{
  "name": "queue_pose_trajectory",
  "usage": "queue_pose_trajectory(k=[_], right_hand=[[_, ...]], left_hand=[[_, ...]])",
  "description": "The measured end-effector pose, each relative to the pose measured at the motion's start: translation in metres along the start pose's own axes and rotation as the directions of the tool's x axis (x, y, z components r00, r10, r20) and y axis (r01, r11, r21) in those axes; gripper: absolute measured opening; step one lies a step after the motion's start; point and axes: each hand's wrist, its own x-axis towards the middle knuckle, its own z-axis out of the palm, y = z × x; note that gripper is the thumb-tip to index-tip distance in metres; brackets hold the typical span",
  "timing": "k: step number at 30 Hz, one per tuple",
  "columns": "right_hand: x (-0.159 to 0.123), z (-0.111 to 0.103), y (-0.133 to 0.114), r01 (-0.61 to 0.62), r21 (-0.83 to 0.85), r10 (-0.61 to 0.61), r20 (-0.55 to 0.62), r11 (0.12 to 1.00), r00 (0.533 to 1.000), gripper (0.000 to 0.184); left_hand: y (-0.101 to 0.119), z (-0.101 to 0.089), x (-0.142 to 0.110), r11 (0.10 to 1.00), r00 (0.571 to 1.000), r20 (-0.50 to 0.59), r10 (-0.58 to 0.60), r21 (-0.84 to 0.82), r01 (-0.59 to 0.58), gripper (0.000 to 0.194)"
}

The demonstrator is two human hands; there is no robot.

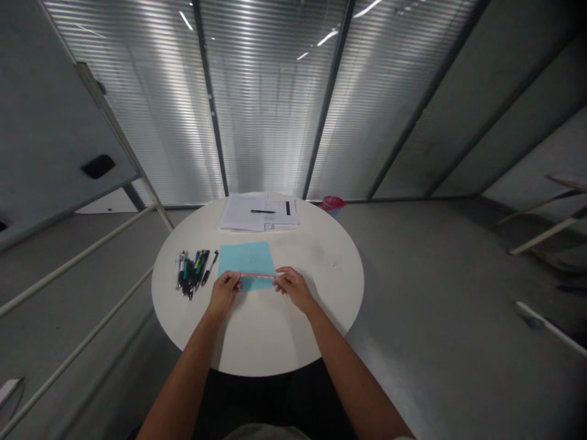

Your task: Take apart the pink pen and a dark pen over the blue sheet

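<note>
While your left hand (223, 293) and right hand (293, 288) hold pink stick (257, 275) by its ends, fingers (280, 278) closed on it, stick lies over 6 o'clock edge of blue sheet (245, 260); pens (192, 273) at sheet's 9 o'clock on round white surface (330, 287).

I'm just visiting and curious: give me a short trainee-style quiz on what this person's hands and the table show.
1. What colour is the paper sheet under the thin pink stick?
2. True or false: the left hand and the right hand both touch the stick.
3. Which is nearer the left hand: the bunch of pens or the stack of papers?

Key: 1. Light blue. 2. True. 3. The bunch of pens.
</note>
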Motion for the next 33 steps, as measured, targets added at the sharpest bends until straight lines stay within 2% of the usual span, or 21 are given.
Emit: queue_pose_trajectory(k=[2, 7, 15, 21, 26, 33], right_hand=[[0.0002, -0.0016, 0.0005, 0.009, 0.012, -0.009, -0.014, 1.0, 1.0, 0.039], [-0.0004, -0.0031, -0.0013, -0.025, -0.019, 0.024, -0.054, 1.0, 0.998, 0.03], [0.0002, -0.0026, -0.0012, -0.052, -0.022, 0.05, -0.098, 0.998, 0.994, 0.03], [0.0021, -0.0012, -0.001, -0.041, -0.014, 0.039, -0.092, 0.999, 0.995, 0.034], [0.0027, -0.0008, -0.0026, -0.042, -0.021, 0.04, -0.084, 0.999, 0.996, 0.038], [0.0023, -0.0024, -0.0032, -0.054, -0.047, 0.049, -0.096, 0.997, 0.994, 0.031]], left_hand=[[0.0003, 0.0, 0.0002, 1.0, 1.0, 0.01, -0.008, 0.005, 0.008, 0.03], [0.0003, -0.0016, 0.0, 1.0, 0.999, 0.034, -0.017, 0.011, 0.016, 0.029], [-0.0026, -0.0045, 0.0024, 0.999, 0.997, 0.062, -0.043, 0.002, 0.043, 0.03], [-0.0033, -0.0033, 0.0026, 0.999, 0.999, 0.023, -0.038, -0.036, 0.039, 0.035], [-0.003, -0.0039, 0.0031, 0.999, 0.998, 0.049, -0.039, -0.029, 0.041, 0.031], [-0.0031, -0.0056, 0.0037, 0.999, 0.995, 0.081, -0.051, -0.001, 0.052, 0.028]])
